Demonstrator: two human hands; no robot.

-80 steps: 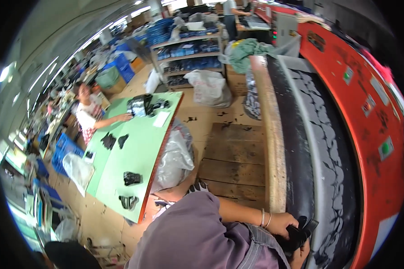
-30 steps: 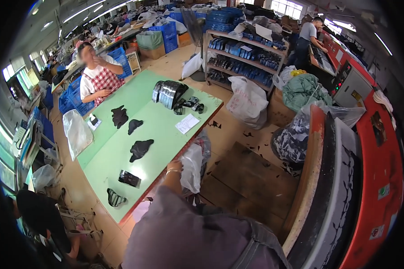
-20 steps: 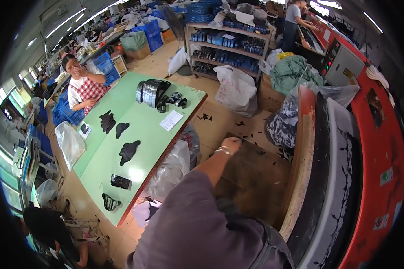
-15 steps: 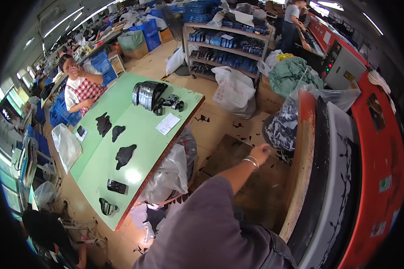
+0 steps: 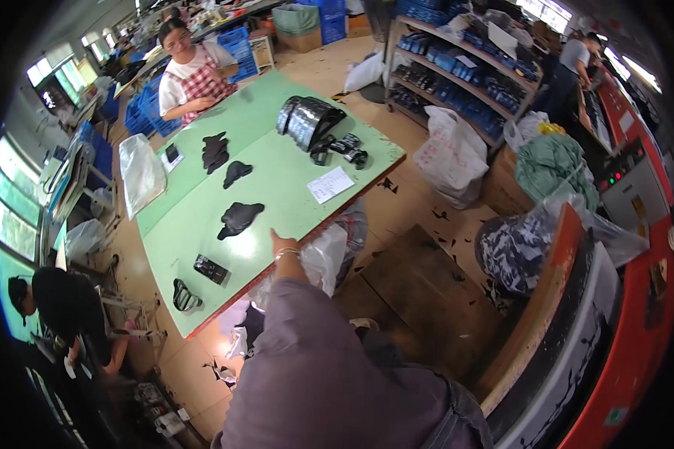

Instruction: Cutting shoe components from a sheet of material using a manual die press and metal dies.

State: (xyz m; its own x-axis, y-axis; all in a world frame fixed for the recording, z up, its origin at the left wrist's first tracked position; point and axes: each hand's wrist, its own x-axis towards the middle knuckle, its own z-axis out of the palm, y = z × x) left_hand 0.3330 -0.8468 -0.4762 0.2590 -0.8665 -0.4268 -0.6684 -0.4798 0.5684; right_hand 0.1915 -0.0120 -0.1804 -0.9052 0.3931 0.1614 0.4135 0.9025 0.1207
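My left hand (image 5: 283, 245), with a bracelet at the wrist, reaches over the near edge of the green-topped table (image 5: 165, 251). One finger is stretched out and I see nothing held; the other fingers look partly folded. Nearest to it lies a flat black fabric piece (image 5: 241, 218). Two more dark pieces, one jagged (image 5: 215, 153) and one smaller (image 5: 237, 173), lie farther back. A black bundle (image 5: 210, 269) and a looped black strap (image 5: 186, 296) lie near the table's left corner. Glossy black curved bands (image 5: 311, 121) stand at the far right beside smaller black rolls (image 5: 344, 150). My right hand is out of view.
A person in a checked apron (image 5: 200, 87) stands across the table. White paper (image 5: 330, 185) and a plastic bag (image 5: 141, 176) lie on it. Clear plastic (image 5: 326, 258) hangs below its edge. A loaded rack (image 5: 457, 78), sacks (image 5: 451, 157) and a red machine (image 5: 629, 329) stand to the right.
My left hand has swung left from above the floor beside the machine to the table's edge, and a finger is now stretched out. The view has turned left. The person across has lowered a hand.
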